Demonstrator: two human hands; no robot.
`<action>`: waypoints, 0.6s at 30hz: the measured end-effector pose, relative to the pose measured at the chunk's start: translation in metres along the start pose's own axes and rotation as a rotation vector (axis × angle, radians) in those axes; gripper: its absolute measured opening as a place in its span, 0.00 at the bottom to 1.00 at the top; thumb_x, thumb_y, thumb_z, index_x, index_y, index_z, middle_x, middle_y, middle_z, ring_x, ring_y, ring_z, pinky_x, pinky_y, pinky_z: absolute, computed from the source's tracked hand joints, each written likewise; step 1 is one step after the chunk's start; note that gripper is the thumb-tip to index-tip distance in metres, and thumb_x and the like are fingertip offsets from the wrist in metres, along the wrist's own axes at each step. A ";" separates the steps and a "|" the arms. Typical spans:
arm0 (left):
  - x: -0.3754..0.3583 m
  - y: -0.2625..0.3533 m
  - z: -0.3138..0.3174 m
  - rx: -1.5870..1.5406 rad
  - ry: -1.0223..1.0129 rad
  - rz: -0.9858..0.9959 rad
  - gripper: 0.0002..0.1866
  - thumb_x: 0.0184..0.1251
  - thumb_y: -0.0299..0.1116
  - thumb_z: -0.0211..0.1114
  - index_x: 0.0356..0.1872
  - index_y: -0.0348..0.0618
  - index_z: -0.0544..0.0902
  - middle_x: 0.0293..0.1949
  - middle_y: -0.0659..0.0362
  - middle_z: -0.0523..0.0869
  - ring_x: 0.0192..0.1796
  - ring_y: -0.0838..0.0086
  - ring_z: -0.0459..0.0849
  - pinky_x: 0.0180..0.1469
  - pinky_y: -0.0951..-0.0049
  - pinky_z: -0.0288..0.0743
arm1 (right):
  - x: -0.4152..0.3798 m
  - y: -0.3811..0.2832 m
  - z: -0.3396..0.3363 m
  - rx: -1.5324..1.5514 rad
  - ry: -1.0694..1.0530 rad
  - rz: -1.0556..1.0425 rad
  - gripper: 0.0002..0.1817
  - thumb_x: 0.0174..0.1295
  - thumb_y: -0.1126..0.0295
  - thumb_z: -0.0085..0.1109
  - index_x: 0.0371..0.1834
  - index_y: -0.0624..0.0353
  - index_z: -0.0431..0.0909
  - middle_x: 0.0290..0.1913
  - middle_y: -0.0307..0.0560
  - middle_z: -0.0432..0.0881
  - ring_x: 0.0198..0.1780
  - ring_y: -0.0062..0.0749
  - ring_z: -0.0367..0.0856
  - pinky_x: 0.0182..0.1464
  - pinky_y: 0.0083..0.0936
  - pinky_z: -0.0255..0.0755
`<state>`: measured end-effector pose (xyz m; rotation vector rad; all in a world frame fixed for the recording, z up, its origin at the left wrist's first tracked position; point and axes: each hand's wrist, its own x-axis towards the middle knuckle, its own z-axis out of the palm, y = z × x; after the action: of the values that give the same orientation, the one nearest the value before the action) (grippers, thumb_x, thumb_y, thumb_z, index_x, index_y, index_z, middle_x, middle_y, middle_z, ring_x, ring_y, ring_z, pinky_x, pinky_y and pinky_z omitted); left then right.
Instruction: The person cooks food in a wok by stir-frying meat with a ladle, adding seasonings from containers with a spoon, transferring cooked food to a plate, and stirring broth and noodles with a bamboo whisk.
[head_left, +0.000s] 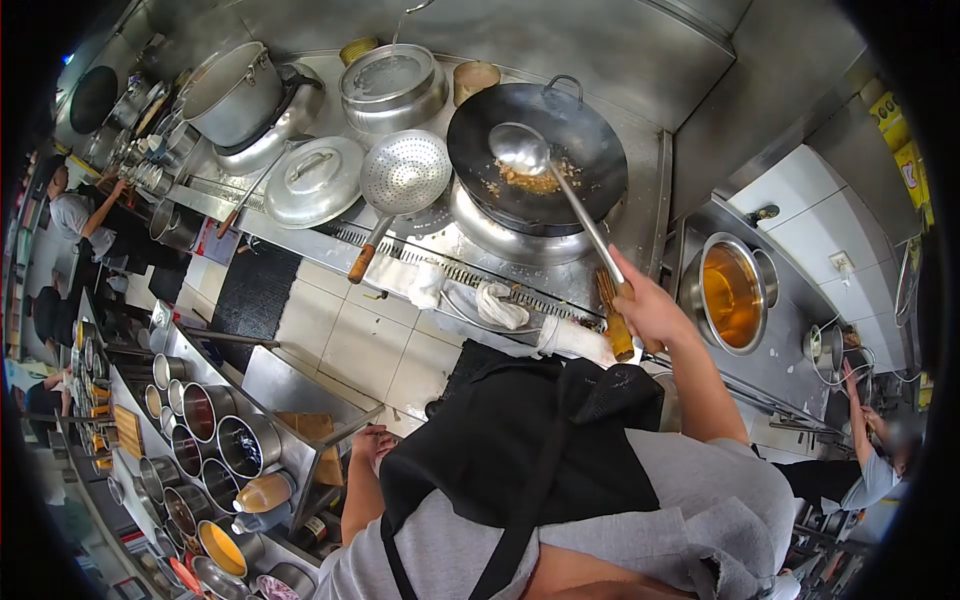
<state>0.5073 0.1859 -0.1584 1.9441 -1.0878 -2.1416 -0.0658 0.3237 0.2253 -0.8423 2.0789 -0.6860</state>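
Observation:
My right hand (655, 310) is closed around the handle of a long metal ladle (520, 150). The ladle's bowl is inside a black wok (590, 130) on the stove, over small browned bits of chopped food (528, 181) in the bottom. Below that hand, a bamboo brush (612, 325) lies at the stove's front edge. My left hand (372, 442) is low at my left side by the corner of a metal counter. Its fingers are loosely curled, with nothing visible in them.
Left of the wok are a perforated strainer (405, 172) with a wooden handle, a lid (316, 180) and a large pot (230, 95). At right stands a bowl of amber liquid (733, 293). Several metal containers (248, 445) fill the left counter. Other people work at both sides.

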 end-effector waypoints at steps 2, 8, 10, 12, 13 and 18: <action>0.016 -0.015 -0.016 -0.099 -0.068 -0.062 0.18 0.69 0.24 0.42 0.52 0.44 0.78 0.37 0.55 0.87 0.31 0.70 0.87 0.31 0.72 0.76 | -0.010 -0.001 0.009 -0.023 -0.053 -0.002 0.45 0.59 0.78 0.50 0.80 0.35 0.45 0.24 0.40 0.73 0.18 0.22 0.71 0.22 0.24 0.68; 0.036 -0.022 -0.028 0.020 0.009 -0.190 0.18 0.69 0.25 0.44 0.53 0.47 0.79 0.38 0.53 0.87 0.32 0.72 0.86 0.27 0.75 0.69 | 0.058 0.061 0.033 -0.142 0.091 -0.091 0.45 0.59 0.78 0.50 0.80 0.37 0.46 0.25 0.43 0.72 0.18 0.24 0.70 0.23 0.26 0.70; -0.026 0.059 0.003 0.036 0.087 -0.206 0.19 0.69 0.25 0.43 0.56 0.44 0.78 0.41 0.49 0.87 0.32 0.70 0.86 0.26 0.74 0.74 | 0.052 0.033 0.028 0.084 0.104 -0.026 0.44 0.60 0.79 0.49 0.80 0.40 0.46 0.24 0.42 0.72 0.17 0.23 0.69 0.22 0.25 0.68; 0.005 0.042 -0.019 0.088 0.046 -0.127 0.19 0.70 0.25 0.43 0.56 0.44 0.78 0.43 0.48 0.87 0.32 0.68 0.87 0.28 0.71 0.77 | 0.045 0.021 0.033 0.393 0.130 0.048 0.44 0.61 0.81 0.49 0.80 0.45 0.44 0.23 0.39 0.69 0.16 0.21 0.66 0.19 0.21 0.65; 0.014 0.044 -0.022 0.136 0.011 -0.051 0.19 0.70 0.26 0.42 0.57 0.43 0.78 0.45 0.47 0.87 0.33 0.67 0.87 0.30 0.69 0.80 | 0.052 0.024 0.033 0.378 0.142 0.043 0.44 0.61 0.81 0.49 0.80 0.45 0.44 0.23 0.39 0.69 0.16 0.21 0.66 0.19 0.21 0.65; 0.048 0.048 -0.044 0.106 -0.023 -0.118 0.21 0.68 0.22 0.40 0.56 0.41 0.78 0.42 0.46 0.87 0.32 0.64 0.88 0.28 0.70 0.81 | 0.079 0.020 0.033 0.599 0.064 0.143 0.46 0.64 0.79 0.50 0.81 0.38 0.38 0.23 0.38 0.70 0.17 0.21 0.68 0.18 0.21 0.64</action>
<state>0.5170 0.1067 -0.1727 2.0836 -1.1407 -2.2132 -0.0835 0.2713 0.1574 -0.3322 1.8068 -1.1832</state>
